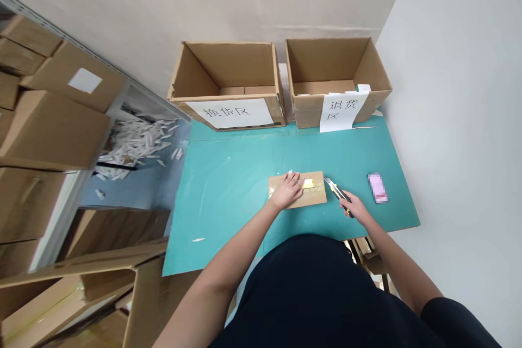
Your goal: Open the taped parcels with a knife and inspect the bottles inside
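Observation:
A small taped cardboard box (316, 196) with a yellow-and-white label lies flat on the green tabletop (228, 174). My left hand (287, 191) rests on the left part of its top, fingers stretched out and laid flat over it. Some of the tape and the box's left side are covered by that hand. Just right of the box, my right hand (353, 206) is closed round a black and yellow utility knife (339, 193). The knife's blade is out, its tip pointing up and left, close to the box's right edge but apart from it.
Two large open cartons with handwritten paper signs, a left carton (179, 84) and a right carton (310, 114), stand at the table's back. A blurred pink item (378, 188) lies at right. Stacked boxes (44, 130) and white litter (138, 141) are at left; a wall (460, 92) borders the right.

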{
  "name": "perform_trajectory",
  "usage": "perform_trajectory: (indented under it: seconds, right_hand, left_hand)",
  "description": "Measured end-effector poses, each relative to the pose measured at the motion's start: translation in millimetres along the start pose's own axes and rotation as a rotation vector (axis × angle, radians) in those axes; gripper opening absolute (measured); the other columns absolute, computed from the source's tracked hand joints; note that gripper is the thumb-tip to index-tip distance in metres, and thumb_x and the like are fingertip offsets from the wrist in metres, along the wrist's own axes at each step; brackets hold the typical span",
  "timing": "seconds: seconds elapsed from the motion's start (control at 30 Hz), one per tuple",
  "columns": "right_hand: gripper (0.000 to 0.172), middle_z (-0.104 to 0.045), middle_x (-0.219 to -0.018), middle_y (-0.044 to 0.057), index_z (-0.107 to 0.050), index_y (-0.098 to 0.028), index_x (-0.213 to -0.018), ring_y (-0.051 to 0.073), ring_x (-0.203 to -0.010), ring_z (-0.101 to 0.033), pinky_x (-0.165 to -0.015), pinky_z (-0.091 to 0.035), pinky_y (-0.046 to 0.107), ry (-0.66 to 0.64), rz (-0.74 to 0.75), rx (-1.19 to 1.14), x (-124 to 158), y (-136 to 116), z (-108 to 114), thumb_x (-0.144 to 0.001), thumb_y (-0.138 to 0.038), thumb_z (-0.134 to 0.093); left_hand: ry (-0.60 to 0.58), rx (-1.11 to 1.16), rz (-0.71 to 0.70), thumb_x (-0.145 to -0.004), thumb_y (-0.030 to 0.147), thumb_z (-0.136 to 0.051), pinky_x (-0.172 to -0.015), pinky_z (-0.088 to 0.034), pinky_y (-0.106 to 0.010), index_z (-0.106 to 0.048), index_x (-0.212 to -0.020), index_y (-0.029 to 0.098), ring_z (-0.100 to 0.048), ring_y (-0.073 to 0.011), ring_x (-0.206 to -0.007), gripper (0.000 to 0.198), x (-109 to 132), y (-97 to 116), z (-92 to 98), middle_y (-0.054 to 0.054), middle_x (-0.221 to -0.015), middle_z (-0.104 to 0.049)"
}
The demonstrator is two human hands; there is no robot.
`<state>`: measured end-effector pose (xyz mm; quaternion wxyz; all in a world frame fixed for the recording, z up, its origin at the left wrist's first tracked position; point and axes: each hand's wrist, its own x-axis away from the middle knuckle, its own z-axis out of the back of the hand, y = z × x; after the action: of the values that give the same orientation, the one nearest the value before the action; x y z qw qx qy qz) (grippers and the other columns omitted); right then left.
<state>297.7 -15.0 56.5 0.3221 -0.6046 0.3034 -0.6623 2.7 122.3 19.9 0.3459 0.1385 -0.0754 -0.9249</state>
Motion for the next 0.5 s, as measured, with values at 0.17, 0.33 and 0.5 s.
perform_trajectory:
  seconds: [0.17,0.33,0.5]
  right_hand:
    - [0.059,-0.062,-0.073,-0.003,-0.056,-0.022,-0.133,0.009,-0.045,-0.054,-0.035,-0.036,0.019,-0.045,0.018,-0.035,-7.2,-1.9,-5.7,-0.081,-0.049,-0.065]
    - [0.060,-0.060,-0.072,-0.005,-0.054,-0.022,-0.133,0.009,-0.045,-0.054,-0.036,-0.038,0.019,-0.091,0.042,-0.052,-5.0,2.6,-4.8,-0.082,-0.051,-0.065]
    - [0.062,-0.060,-0.071,-0.006,-0.054,-0.022,-0.132,0.008,-0.042,-0.051,-0.036,-0.036,0.019,-0.116,0.015,-0.034,-5.0,4.3,-2.6,-0.080,-0.053,-0.066]
  left_hand:
    - [0.004,0.005,0.003,-0.094,0.028,-0.055,-0.114,-0.038,-0.053,-0.065,-0.127,0.021,-0.053,-0.0316,-0.134,0.036,0.9,-1.1,-0.4,-0.017,-0.139,-0.061]
    - [-0.024,0.012,0.018,-0.094,0.028,-0.055,-0.113,-0.038,-0.055,-0.063,-0.129,0.023,-0.051,-0.0319,-0.136,0.037,0.7,-0.7,-0.8,-0.016,-0.142,-0.059]
    - [-0.038,0.017,0.028,-0.094,0.029,-0.055,-0.113,-0.038,-0.054,-0.065,-0.127,0.021,-0.051,-0.0323,-0.136,0.035,-0.2,0.6,0.4,-0.017,-0.141,-0.059]
